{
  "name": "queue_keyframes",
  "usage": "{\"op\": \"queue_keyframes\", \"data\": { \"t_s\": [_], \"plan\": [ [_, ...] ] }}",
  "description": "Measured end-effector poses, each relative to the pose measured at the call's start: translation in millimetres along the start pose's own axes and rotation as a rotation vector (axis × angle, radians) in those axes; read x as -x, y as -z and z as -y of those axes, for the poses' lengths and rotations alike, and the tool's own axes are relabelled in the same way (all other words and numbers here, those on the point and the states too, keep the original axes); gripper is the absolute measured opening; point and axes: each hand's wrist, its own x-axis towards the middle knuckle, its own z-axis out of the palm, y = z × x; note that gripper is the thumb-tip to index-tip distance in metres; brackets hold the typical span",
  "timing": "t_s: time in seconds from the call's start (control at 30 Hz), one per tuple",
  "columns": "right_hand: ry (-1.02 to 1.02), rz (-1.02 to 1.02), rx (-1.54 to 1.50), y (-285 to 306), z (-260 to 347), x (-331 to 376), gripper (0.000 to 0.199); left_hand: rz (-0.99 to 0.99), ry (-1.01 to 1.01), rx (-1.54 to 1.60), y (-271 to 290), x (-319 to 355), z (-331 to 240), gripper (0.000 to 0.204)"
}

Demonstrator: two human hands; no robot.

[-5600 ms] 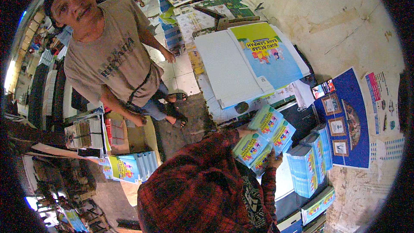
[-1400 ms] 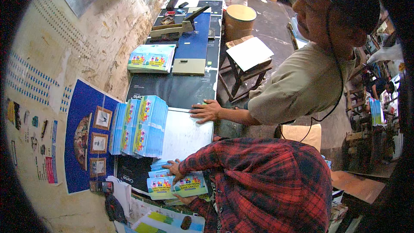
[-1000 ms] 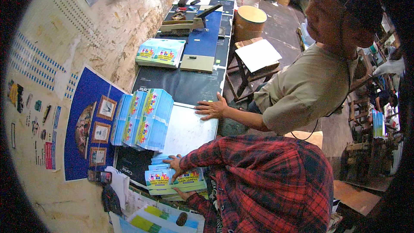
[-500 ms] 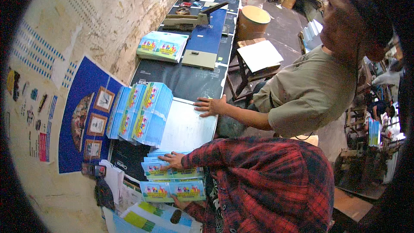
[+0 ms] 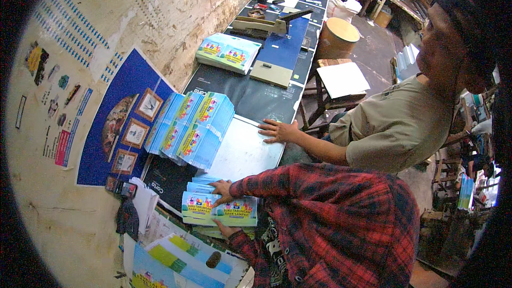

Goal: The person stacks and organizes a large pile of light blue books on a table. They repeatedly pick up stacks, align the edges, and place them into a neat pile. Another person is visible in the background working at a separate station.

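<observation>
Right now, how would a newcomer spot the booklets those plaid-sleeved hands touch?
Along the wall runs a black table bearing a white board. The booklets lie at the board's near end. Unlike the tall stacks by the blue poster and the low pile farther up, these have the right hand on top and left hand at their lower edge.

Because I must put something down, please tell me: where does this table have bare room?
On the white board, between the tall booklet piles and the co-worker's hand; also on the black tabletop, between that board and the blue-based tool. It is crowded where the right hand and left hand meet the flat-lying booklets.
</observation>
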Motion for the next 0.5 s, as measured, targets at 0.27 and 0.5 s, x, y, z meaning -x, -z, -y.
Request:
{"op": "queue_keyframes", "data": {
  "t_s": [0.27, 0.5],
  "plan": [
    [-0.01, 0.018, -0.053, -3.2, 0.8, -3.6, 0.06, -0.083, 0.015, 0.074, 40.8, 17.5, 27.8, 0.055],
    [-0.009, 0.01, -0.01, -3.9, -2.3, 2.5, 0.062, -0.048, -0.113, -0.291, 41.8, 6.2, 16.6, 0.058]
  ]
}}
